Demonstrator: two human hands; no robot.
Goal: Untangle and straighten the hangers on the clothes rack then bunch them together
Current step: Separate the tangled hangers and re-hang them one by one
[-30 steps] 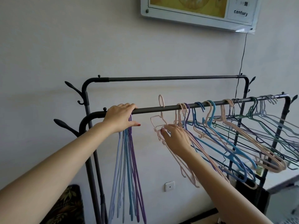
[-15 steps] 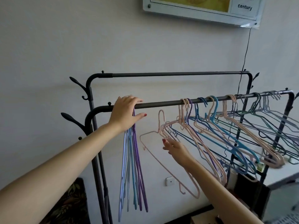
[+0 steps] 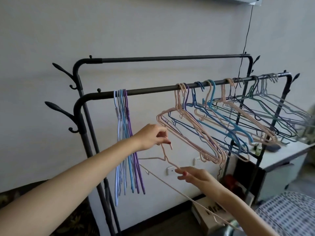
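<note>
One head-worn view is given, aimed forward and slightly down, close to the clothes rack (image 3: pixel 153 91).

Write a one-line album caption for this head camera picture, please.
Both hands hold a pink hanger off the rack's front rail, left hand pinching its hook, right hand at its shoulder, beside the bunched hangers.

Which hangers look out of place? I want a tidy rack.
The hangers on the right hang askew and crisscrossed on the front rail, unlike the straight bunch. One pink hanger is off the rail, between both hands.
</note>
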